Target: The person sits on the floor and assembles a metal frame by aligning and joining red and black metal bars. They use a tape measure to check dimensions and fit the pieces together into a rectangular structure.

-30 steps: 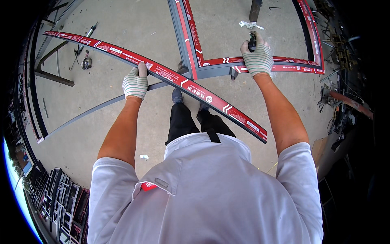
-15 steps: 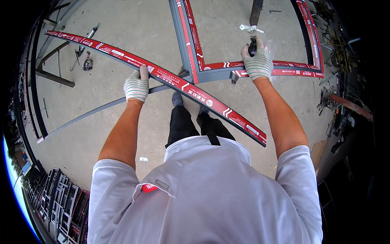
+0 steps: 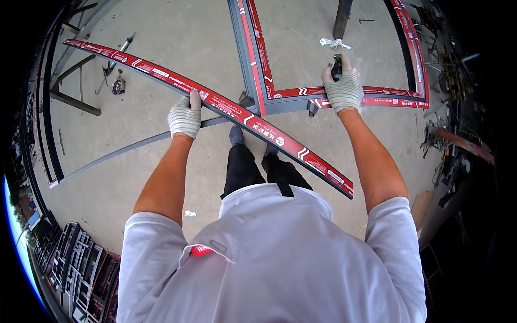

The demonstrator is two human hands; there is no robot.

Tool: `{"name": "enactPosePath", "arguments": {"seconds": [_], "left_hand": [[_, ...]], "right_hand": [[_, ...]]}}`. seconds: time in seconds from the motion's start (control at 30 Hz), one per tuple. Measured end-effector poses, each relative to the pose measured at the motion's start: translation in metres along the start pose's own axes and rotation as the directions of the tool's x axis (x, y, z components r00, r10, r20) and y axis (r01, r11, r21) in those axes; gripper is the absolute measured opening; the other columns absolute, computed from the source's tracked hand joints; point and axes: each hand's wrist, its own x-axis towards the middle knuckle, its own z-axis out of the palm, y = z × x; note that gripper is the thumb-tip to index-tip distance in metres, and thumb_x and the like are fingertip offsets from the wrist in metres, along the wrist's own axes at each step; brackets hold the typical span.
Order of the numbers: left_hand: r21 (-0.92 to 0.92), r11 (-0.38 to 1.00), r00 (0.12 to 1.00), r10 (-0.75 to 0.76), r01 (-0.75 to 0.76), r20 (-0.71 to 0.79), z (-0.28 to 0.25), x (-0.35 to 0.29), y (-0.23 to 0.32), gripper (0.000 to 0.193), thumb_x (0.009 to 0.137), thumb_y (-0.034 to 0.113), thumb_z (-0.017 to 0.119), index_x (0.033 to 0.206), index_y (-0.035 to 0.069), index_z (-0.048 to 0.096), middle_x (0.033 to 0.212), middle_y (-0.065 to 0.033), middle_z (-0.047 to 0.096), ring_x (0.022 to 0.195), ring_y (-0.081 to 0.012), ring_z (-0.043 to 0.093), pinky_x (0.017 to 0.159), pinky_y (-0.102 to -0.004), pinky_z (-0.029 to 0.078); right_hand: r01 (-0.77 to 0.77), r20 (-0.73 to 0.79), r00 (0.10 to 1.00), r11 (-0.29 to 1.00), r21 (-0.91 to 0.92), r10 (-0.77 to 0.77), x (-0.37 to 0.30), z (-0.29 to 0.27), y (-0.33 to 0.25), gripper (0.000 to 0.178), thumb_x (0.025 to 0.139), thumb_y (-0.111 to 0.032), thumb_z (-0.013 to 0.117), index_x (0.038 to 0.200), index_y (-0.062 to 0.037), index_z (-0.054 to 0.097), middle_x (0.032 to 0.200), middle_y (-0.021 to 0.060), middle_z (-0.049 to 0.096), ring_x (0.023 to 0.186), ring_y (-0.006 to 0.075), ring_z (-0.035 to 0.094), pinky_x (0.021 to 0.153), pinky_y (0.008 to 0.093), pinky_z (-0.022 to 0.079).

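My left hand (image 3: 184, 116), in a white glove with green stripes, is closed on the near edge of a long metal bar (image 3: 226, 106), its thumb on top. Red printed film covers the bar, which slants from far left to near right in front of me. My right hand (image 3: 344, 92), gloved the same way, is closed round a small black tape measure (image 3: 336, 69), partly hidden by the fingers. That hand is over the near rail of a dark metal frame (image 3: 291, 101) with red film on it.
Under the bar runs a grey metal rail (image 3: 137, 144). On the floor lie a caulking gun (image 3: 125, 46), a small round metal thing (image 3: 118, 85) and a crumpled white scrap (image 3: 335, 43). Dark steel stands (image 3: 75, 102) are at left, stacked frames (image 3: 81, 264) at near left, metal clutter (image 3: 458, 140) at right.
The whole scene sits slightly lower in the picture. Both hands keep their grips, and the bar stays in nearly the same position.
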Motion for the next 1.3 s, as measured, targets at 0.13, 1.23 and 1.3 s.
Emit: {"name": "enactPosePath", "arguments": {"seconds": [0.13, 1.23, 1.3], "left_hand": [[-0.014, 1.000, 1.000, -0.017, 0.018, 0.003, -0.0007, -0.0001, 0.0023, 0.068, 0.101, 0.062, 0.044, 0.108, 0.003, 0.077, 0.097, -0.0251, 0.075, 0.099, -0.0428, 0.071, 0.091, -0.0457, 0.053], [0.013, 1.000, 1.000, 0.007, -0.007, -0.003, 0.0007, 0.0001, -0.0010, 0.071, 0.102, 0.064, 0.042, 0.107, 0.002, 0.077, 0.093, -0.0245, 0.075, 0.095, -0.0426, 0.072, 0.088, -0.0452, 0.054], [0.013, 1.000, 1.000, 0.011, -0.011, -0.004, 0.0010, 0.0000, -0.0003, 0.070, 0.102, 0.063, 0.042, 0.107, 0.002, 0.077, 0.093, -0.0247, 0.075, 0.095, -0.0428, 0.072, 0.088, -0.0454, 0.054]], "right_hand": [[0.000, -0.005, 1.000, 1.000, 0.005, 0.000, -0.0001, -0.0043, -0.0046, 0.055, 0.090, -0.035, 0.069, 0.140, -0.0160, 0.058, 0.115, 0.0215, 0.068, 0.111, 0.0395, 0.064, 0.096, 0.0508, 0.053], [-0.009, 0.022, 1.000, 1.000, -0.015, 0.009, -0.0006, -0.0050, -0.0047, 0.060, 0.090, -0.036, 0.069, 0.142, -0.0096, 0.057, 0.116, 0.0249, 0.068, 0.112, 0.0409, 0.065, 0.098, 0.0510, 0.054], [-0.006, 0.015, 1.000, 0.999, -0.035, 0.006, -0.0004, -0.0040, -0.0039, 0.058, 0.092, -0.038, 0.068, 0.142, -0.0112, 0.059, 0.118, 0.0245, 0.068, 0.112, 0.0396, 0.066, 0.098, 0.0490, 0.054]]}}
